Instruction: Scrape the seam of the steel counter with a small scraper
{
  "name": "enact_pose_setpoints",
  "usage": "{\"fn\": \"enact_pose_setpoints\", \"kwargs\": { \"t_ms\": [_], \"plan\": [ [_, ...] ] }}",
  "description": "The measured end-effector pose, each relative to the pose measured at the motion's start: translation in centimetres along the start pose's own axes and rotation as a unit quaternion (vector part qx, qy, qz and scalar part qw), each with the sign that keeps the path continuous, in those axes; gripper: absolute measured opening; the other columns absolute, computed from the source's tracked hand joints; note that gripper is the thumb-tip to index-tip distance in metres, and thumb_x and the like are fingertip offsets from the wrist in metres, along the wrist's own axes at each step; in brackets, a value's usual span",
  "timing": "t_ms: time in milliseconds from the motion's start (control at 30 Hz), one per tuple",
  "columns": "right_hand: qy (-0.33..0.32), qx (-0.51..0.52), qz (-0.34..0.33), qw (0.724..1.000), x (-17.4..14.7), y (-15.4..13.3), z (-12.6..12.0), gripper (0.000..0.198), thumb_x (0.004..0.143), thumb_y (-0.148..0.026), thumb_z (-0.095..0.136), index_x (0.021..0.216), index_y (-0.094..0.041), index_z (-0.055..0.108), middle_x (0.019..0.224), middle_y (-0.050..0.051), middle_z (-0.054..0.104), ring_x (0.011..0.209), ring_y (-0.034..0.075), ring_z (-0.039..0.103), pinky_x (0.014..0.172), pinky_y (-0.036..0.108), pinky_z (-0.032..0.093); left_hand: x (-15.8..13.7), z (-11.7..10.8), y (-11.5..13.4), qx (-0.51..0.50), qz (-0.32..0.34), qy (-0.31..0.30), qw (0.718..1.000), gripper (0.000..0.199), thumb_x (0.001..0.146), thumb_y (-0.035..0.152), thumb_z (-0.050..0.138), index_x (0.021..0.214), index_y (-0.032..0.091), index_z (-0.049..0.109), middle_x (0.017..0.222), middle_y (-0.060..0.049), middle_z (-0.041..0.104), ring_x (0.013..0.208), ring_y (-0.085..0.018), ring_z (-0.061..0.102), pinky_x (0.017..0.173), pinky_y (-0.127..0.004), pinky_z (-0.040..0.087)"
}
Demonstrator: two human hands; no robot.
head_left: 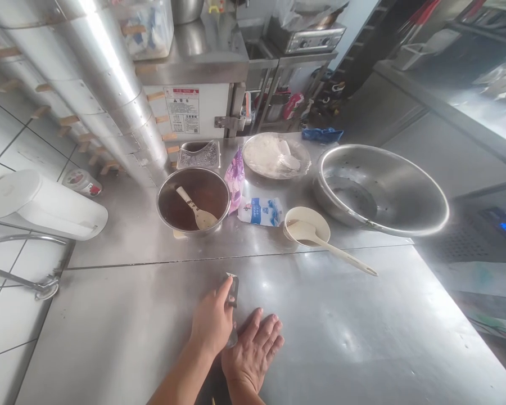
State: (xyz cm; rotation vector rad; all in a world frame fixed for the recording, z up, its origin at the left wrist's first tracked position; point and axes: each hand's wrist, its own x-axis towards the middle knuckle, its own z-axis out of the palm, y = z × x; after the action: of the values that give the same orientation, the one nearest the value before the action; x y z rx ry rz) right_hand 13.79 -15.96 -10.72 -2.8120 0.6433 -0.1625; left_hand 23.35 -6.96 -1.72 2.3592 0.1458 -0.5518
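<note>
The steel worktop (362, 337) is bare along its near edge, with open room to the right. Toward its far edge stand a wide colander bowl (382, 188), a covered plate (276, 156), a pot of dark liquid (193, 199) with a spoon in it, and a small cream bowl (307, 225). Near the middle of the near edge, the left hand (211, 323) pinches a small metal scraper (233, 289), its long axis running toward the far edge. The right hand (253, 351) lies flat and open just beside it, holding nothing; the left hand is nearer the blade.
</note>
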Motion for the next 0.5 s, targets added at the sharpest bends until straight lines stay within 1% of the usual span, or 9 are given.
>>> {"fn": "enact_pose_setpoints", "kwargs": {
  "t_ms": [67,133,200,267,333,433,500],
  "plan": [
    [0.003,0.004,0.003,1.000,0.1,0.1,0.1,0.084,0.107,-0.056,0.021,0.168,0.002,0.026,0.176,0.036,0.016,0.170,0.045,0.004,0.135,0.076,0.023,-2.3,-0.1,-1.5,-0.056,0.025,0.028,0.998,0.058,0.104,0.024,0.050,0.162,0.032,0.049,0.138,-0.009,0.076,0.120,-0.025,0.075,0.099,-0.037,0.063],
    [0.016,0.009,0.000,1.000,0.3,0.0,0.2,0.086,0.107,-0.058,0.017,0.166,0.004,0.030,0.174,0.038,0.019,0.169,0.047,0.008,0.134,0.076,0.023,-4.5,-0.3,-2.9,-0.084,0.037,0.053,0.994,0.052,0.105,0.032,0.051,0.157,0.028,0.052,0.141,-0.010,0.075,0.120,-0.025,0.076,0.101,-0.038,0.064],
    [0.023,0.016,0.002,1.000,0.5,-0.2,0.1,0.089,0.106,-0.059,0.016,0.163,0.007,0.033,0.172,0.040,0.023,0.168,0.050,0.012,0.134,0.076,0.023,-6.6,-0.5,-4.1,-0.083,0.044,0.077,0.993,0.046,0.105,0.036,0.052,0.149,0.026,0.059,0.138,-0.011,0.077,0.116,-0.026,0.078,0.100,-0.039,0.066],
    [0.020,0.024,0.010,0.999,0.6,-0.6,-0.1,0.089,0.104,-0.059,0.020,0.163,0.006,0.034,0.172,0.040,0.024,0.167,0.051,0.014,0.135,0.076,0.022,-8.8,-0.7,-5.2,-0.070,0.046,0.109,0.990,0.044,0.102,0.032,0.054,0.144,0.027,0.064,0.134,-0.011,0.079,0.111,-0.027,0.080,0.098,-0.040,0.068],
    [0.013,0.036,0.021,0.999,0.6,-0.9,-0.5,0.089,0.102,-0.058,0.023,0.164,0.005,0.033,0.173,0.040,0.023,0.167,0.050,0.014,0.136,0.075,0.019,-11.4,-0.8,-6.0,-0.060,0.042,0.158,0.985,0.043,0.099,0.027,0.054,0.141,0.027,0.067,0.131,-0.011,0.081,0.110,-0.027,0.081,0.099,-0.040,0.068],
    [-0.002,0.057,0.033,0.998,0.4,-1.3,-0.9,0.088,0.101,-0.058,0.028,0.165,0.004,0.032,0.173,0.041,0.020,0.168,0.051,0.013,0.137,0.073,0.015,-16.2,-0.7,-6.7,-0.042,0.015,0.245,0.969,0.040,0.099,0.026,0.054,0.136,0.030,0.069,0.127,-0.010,0.082,0.108,-0.026,0.081,0.095,-0.039,0.069],
    [-0.005,0.080,0.037,0.996,0.2,-1.6,-0.9,0.089,0.099,-0.057,0.034,0.165,0.003,0.031,0.174,0.041,0.019,0.168,0.051,0.011,0.136,0.074,0.014,-20.1,-0.4,-6.7,-0.038,-0.006,0.286,0.957,0.040,0.097,0.022,0.053,0.132,0.033,0.069,0.119,-0.007,0.084,0.103,-0.025,0.082,0.090,-0.036,0.069]
  ]
}}
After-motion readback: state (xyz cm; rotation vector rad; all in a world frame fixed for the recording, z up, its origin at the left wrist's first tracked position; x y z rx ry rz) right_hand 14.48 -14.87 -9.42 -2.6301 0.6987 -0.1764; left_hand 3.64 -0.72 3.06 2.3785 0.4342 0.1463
